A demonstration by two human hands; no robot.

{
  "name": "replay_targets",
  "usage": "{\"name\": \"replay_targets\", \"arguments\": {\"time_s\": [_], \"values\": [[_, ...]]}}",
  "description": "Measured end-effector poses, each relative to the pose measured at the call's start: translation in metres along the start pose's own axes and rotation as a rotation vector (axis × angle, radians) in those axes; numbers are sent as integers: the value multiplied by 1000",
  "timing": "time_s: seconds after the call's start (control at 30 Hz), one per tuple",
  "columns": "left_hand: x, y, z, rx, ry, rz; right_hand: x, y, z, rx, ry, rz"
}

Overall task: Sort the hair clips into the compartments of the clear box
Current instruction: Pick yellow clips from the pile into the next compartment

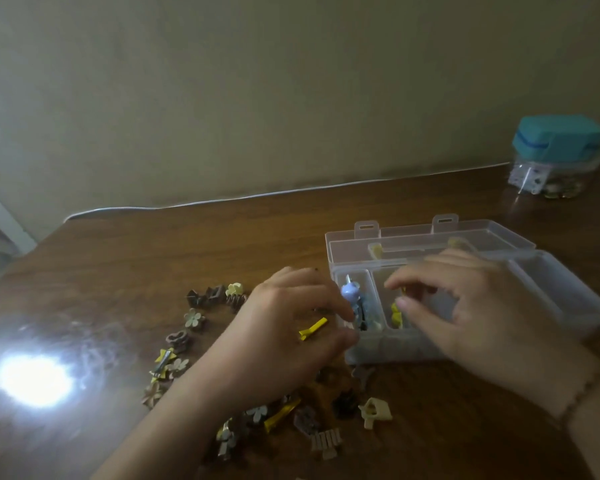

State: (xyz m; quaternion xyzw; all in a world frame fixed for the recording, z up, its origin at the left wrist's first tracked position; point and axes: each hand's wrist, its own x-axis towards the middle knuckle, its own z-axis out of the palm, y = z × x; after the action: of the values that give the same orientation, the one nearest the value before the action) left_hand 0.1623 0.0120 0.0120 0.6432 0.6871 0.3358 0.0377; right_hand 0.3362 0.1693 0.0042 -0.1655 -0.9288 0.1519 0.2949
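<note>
The clear box [409, 348] stands open on the right half of the table, its lid [430, 237] tilted back. Its left compartment holds a blue clip [350, 292], and the one beside it holds a yellow clip [396, 315]. My left hand [284, 327] is at the box's left wall with curled fingers. A yellow hair clip [312, 330] shows between its thumb and forefinger. My right hand [471, 306] hovers over the box with spread, loosely bent fingers and holds nothing that I can see. Several loose clips [187, 320] lie left of and below my left hand.
A cream claw clip [374, 410] and a small comb clip [326, 441] lie in front of the box. A jar with a teal lid [558, 157] stands at the far right by the wall. A bright glare [33, 379] covers the table's left part.
</note>
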Motion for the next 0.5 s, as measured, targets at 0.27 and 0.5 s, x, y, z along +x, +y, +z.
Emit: {"name": "replay_targets", "arguments": {"time_s": [0.27, 0.5], "values": [[-2, -10, -3, 118, -129, 100, 1, 3, -9, 127, 130, 76], [-7, -30, -45, -129, -102, -50, 1, -3, -5, 92, 173, -35]]}}
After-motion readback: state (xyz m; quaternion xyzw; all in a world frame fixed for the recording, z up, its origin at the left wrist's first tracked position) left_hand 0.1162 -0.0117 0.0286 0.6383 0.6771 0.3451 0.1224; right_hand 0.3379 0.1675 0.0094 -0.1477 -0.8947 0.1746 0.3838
